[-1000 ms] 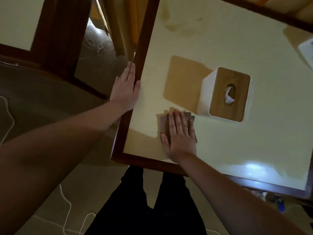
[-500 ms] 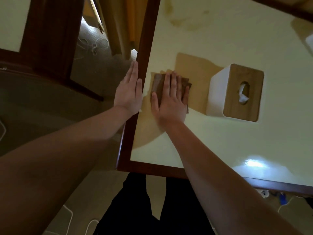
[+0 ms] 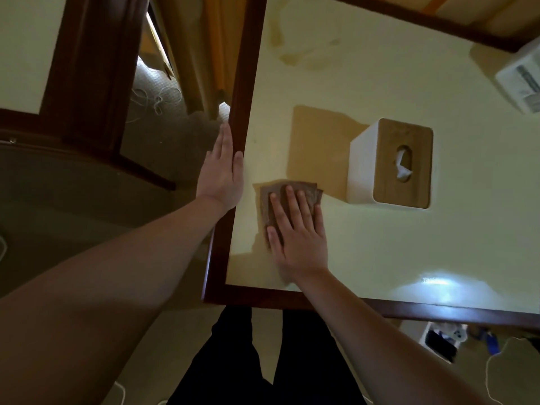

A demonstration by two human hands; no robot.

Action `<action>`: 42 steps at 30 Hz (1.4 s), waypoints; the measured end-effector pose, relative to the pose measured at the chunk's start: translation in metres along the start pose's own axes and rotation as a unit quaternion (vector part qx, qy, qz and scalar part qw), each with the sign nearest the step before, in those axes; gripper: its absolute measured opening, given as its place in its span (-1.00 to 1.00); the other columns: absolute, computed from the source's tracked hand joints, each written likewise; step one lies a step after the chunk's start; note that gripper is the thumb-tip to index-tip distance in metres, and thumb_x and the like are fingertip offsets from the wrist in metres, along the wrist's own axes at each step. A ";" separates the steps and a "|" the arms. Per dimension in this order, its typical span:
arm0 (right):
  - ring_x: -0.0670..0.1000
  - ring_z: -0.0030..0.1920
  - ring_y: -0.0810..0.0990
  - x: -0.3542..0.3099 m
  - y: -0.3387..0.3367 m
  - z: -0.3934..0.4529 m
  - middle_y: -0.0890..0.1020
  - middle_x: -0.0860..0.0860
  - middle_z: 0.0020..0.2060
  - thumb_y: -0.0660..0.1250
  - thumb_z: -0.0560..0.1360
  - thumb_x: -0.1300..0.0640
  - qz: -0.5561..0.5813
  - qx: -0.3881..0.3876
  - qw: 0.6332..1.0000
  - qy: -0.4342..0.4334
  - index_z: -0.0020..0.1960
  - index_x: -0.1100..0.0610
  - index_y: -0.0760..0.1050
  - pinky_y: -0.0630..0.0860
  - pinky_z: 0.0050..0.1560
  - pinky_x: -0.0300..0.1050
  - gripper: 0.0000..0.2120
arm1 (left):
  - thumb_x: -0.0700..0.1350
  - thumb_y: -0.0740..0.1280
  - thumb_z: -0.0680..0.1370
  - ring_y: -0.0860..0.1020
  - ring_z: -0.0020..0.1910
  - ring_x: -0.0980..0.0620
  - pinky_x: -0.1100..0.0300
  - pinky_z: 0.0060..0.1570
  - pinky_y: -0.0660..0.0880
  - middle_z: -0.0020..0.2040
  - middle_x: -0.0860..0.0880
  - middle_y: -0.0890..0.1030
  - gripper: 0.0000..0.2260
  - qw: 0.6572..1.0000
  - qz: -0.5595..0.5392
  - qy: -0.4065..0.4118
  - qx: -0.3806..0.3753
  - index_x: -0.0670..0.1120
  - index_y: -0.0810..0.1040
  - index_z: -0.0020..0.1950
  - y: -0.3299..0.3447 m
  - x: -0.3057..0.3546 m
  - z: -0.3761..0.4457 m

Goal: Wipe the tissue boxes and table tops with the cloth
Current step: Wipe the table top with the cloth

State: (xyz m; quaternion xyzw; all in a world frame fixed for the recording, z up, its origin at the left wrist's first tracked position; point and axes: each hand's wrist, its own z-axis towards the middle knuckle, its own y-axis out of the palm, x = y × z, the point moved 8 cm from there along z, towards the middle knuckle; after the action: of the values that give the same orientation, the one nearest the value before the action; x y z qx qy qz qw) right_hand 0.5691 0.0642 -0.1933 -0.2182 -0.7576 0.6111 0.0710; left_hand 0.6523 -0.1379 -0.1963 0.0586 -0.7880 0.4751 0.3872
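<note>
A cream table top with a dark wooden frame fills the right of the view. My right hand lies flat, fingers straight, pressing a folded brown cloth onto the table near its left front corner. My left hand rests flat against the table's left frame edge, fingers straight. A white tissue box with a wooden lid stands to the right of the cloth, a tissue poking from its slot. It is apart from both hands.
A second white box sits at the table's far right edge. Another dark-framed table stands at the left across a floor gap. White cords lie on the floor. A small container sits below the table's front edge.
My right hand has slid the cloth back toward me and slightly right, away from the left frame. My left hand has stayed on the table's edge.
</note>
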 end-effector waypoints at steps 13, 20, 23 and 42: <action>0.05 0.71 -0.21 -0.021 -0.035 0.145 -0.15 -0.05 0.73 -0.09 0.74 -0.23 0.050 0.035 0.998 0.031 0.73 -0.17 -0.17 -0.21 0.68 0.21 -0.39 | 0.08 -0.08 0.73 -0.14 0.61 0.22 0.13 0.57 -0.18 0.70 0.08 -0.12 -0.45 0.998 -0.039 0.038 0.005 -0.01 -0.13 0.70 0.001 0.001 0.003; 0.09 0.72 -0.13 -0.015 -0.066 0.238 -0.09 -0.02 0.73 -0.13 0.71 -0.23 0.034 0.058 0.997 0.038 0.74 -0.13 -0.11 -0.17 0.68 0.21 -0.38 | 0.07 -0.02 0.74 -0.12 0.62 0.25 0.02 0.62 -0.08 0.69 0.16 -0.08 -0.48 0.997 -0.069 0.029 0.012 0.06 -0.03 0.70 0.000 -0.004 0.005; 0.08 0.72 -0.15 -0.008 -0.078 0.283 -0.11 -0.02 0.73 -0.15 0.70 -0.24 0.025 0.056 0.997 0.042 0.74 -0.13 -0.13 -0.17 0.68 0.22 -0.37 | 0.07 0.11 0.71 0.06 0.63 0.13 -0.08 0.58 0.17 0.68 0.12 0.05 -0.44 0.998 -0.056 0.024 0.032 0.03 0.07 0.69 -0.003 -0.004 0.006; 0.07 0.72 -0.14 0.031 -0.079 0.291 -0.09 -0.04 0.73 -0.08 0.72 -0.23 0.029 0.070 0.996 0.056 0.74 -0.14 -0.12 -0.19 0.68 0.19 -0.38 | 0.05 -0.05 0.72 -0.16 0.67 -0.07 0.01 0.62 -0.21 0.70 -0.11 -0.12 -0.41 0.994 0.085 0.063 0.030 -0.15 -0.11 0.69 -0.006 0.036 0.130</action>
State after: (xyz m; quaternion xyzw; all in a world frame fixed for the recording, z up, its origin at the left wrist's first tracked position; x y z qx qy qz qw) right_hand 0.4129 -0.1957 -0.1935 -0.2685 -0.7009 0.6516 0.1101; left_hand 0.5586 -0.2343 -0.2003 -0.0269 -0.7493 0.5325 0.3928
